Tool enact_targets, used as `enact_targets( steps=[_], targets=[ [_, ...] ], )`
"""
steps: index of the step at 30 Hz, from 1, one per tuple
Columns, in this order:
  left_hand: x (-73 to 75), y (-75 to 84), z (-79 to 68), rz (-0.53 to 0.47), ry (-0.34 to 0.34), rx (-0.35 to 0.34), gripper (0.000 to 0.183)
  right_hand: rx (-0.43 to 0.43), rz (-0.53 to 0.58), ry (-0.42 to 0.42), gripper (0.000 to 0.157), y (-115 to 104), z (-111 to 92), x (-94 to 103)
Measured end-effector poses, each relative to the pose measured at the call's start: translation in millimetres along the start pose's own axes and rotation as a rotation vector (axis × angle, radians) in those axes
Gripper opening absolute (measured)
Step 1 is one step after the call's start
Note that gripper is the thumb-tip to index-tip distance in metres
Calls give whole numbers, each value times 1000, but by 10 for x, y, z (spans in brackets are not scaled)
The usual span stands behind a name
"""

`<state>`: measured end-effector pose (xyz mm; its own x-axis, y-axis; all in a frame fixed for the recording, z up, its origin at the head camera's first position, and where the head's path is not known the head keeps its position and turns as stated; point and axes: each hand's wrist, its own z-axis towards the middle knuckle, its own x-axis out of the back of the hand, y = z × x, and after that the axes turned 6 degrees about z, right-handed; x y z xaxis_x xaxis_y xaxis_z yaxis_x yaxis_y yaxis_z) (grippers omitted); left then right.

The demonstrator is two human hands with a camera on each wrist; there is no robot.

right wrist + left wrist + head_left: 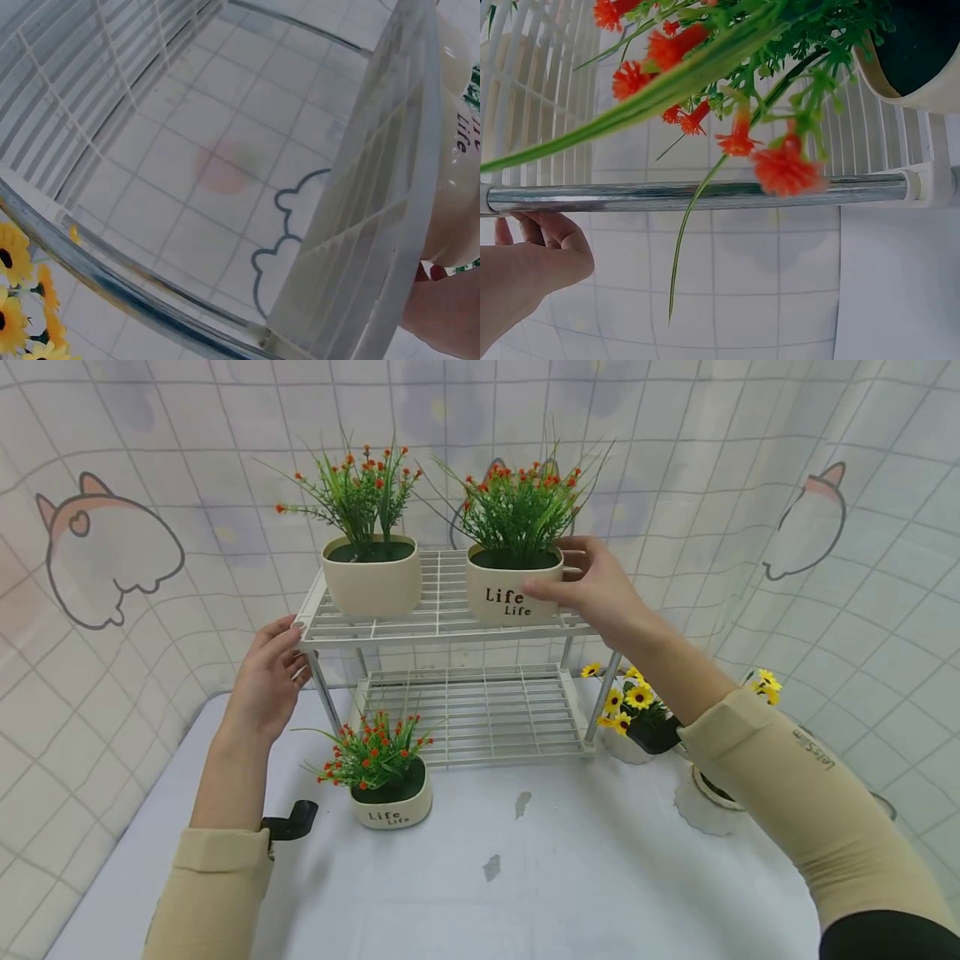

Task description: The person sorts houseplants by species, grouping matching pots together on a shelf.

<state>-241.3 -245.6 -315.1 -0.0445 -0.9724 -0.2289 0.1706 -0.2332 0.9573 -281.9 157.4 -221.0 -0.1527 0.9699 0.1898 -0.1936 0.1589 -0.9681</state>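
My right hand [602, 593] grips a cream oval flowerpot [486, 578] lettered "Life", thumb on its front and fingers behind its right end. Green stems and small red artificial flowers [517, 497] rise from it. The pot stands on the top shelf of a white two-tier wire rack [442, 639]. At that shelf's left front corner, my left hand [264, 677] holds the rack, its fingers [566, 234] curled beside the metal post [705, 195] in the left wrist view. A plain-sided cream pot [371, 581] with similar flowers sits on the shelf's left part.
A third red-flowered pot [393, 810] stands on the white tabletop [570, 860] before the rack's lower shelf [487, 718]. Yellow sunflowers [639, 696] in pots are at the right, partly behind my right sleeve [810, 802]. A checked curtain [225, 527] hangs close behind.
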Motion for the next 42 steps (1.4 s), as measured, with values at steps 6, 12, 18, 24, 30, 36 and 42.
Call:
enact_targets(
  steps=[6, 12, 18, 24, 30, 36, 42],
  targets=[
    [-13, 5, 4, 13, 6, -7, 34, 3, -42, 19, 90, 35, 95, -68],
    [-28, -3, -9, 20, 32, -4, 33, 17, -40, 31, 89, 63, 169, -184],
    [-41, -6, -26, 38, 39, 2, 34, 41, -39, 41, 86, 96, 230, -274],
    [-36, -14, -32, 71, 42, -1, 35, 80, -47, 35, 85, 102, 279, -338],
    [-35, -9, -34, 80, 44, -7, 35, 77, -50, 34, 83, 84, 282, -374],
    [-29, -10, -25, 78, 44, -6, 35, 72, -74, 31, 87, 76, 309, -407],
    [-40, -22, -25, 78, 59, -17, 35, 96, -144, 83, 87, 32, 259, -418]
  ],
)
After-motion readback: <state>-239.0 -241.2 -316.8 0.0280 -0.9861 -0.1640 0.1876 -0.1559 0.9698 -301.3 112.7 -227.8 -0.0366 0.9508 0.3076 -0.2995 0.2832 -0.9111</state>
